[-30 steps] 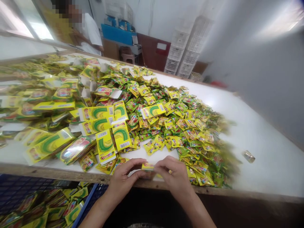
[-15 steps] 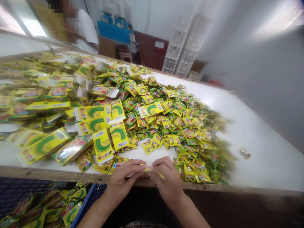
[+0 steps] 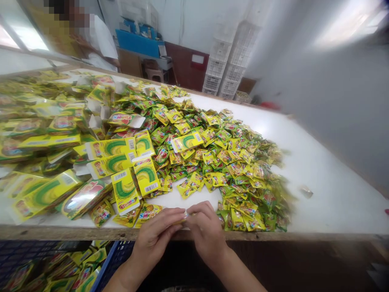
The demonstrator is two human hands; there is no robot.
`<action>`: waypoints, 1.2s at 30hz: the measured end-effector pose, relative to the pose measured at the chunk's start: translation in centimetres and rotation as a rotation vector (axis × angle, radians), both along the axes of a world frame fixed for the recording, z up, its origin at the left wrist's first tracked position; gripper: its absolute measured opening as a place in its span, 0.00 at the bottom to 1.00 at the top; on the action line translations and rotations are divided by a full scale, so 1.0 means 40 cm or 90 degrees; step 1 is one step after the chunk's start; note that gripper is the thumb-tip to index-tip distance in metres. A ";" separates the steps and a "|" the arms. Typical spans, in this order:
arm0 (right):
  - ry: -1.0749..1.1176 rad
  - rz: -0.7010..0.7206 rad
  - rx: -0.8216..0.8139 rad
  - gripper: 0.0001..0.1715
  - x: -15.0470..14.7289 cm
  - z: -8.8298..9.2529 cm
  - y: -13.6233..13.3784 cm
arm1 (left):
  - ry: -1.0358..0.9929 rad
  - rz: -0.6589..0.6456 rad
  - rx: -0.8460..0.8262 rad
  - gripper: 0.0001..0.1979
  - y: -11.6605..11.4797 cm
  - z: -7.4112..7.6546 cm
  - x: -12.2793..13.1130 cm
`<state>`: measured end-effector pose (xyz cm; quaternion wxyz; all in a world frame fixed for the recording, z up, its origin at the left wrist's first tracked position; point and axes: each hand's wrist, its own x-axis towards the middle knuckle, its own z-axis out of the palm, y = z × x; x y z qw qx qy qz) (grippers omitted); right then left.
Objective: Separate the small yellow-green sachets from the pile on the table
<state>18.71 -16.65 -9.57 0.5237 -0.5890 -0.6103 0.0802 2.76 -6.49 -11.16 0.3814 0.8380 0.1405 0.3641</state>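
At the table's front edge, my left hand [image 3: 158,233] has its fingers closed on a small yellow packet [image 3: 182,219], mostly hidden by the fingers. Touching it from the other side, my right hand [image 3: 206,233] pinches the same packet's right end. Just beyond them spreads a pile of small yellow and green sachets [image 3: 219,156]. Flat yellow boxes [image 3: 125,190] with green curves and barcodes lie to the left of my hands. One more box [image 3: 187,142] rests on top of the sachets.
A blue crate [image 3: 106,263] holding yellow packs stands below the table edge at lower left. Across the white table [image 3: 322,174], a person in a white top [image 3: 103,36] is at the far left. White crates [image 3: 226,69] are stacked by the wall.
The view has shifted slightly, so the table's contents appear further left. My hands have drawn closer together, and less of the packet shows between them.
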 end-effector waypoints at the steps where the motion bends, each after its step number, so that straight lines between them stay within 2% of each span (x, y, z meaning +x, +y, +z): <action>1: 0.003 0.000 -0.001 0.11 -0.001 -0.001 -0.002 | 0.000 0.007 0.001 0.19 -0.002 -0.002 -0.001; 5: -0.005 -0.005 -0.010 0.10 -0.002 -0.001 -0.005 | -0.031 0.013 0.030 0.19 -0.005 -0.012 -0.003; 8: -0.011 -0.001 -0.026 0.09 0.008 0.011 0.001 | -0.003 0.039 0.023 0.18 -0.005 -0.002 -0.003; 10: -0.003 0.022 -0.063 0.06 0.022 0.029 0.005 | 0.036 0.062 -0.037 0.16 -0.005 0.012 -0.005; 12: -0.017 0.059 -0.119 0.03 0.041 0.058 0.008 | 0.067 0.080 -0.148 0.14 -0.006 0.024 -0.005; 15: -0.128 0.105 -0.208 0.05 0.068 0.114 0.015 | 0.116 0.082 -0.267 0.13 -0.002 0.028 -0.001; 17: -0.245 0.125 -0.256 0.07 0.080 0.152 0.025 | 0.141 0.083 -0.277 0.14 0.001 0.024 0.005; 20: -0.395 0.151 -0.278 0.03 0.083 0.190 0.048 | 0.135 0.075 -0.301 0.17 0.006 0.016 0.018; 26: -0.467 0.162 -0.200 0.14 0.070 0.196 0.095 | 0.083 0.024 -0.316 0.20 0.022 0.018 0.041; 30: -0.509 0.160 -0.224 0.09 0.079 0.209 0.122 | 0.064 0.001 -0.327 0.23 0.028 0.020 0.050; 36: -0.505 0.223 -0.246 0.06 0.082 0.227 0.154 | 0.037 -0.005 -0.279 0.25 0.026 0.000 0.052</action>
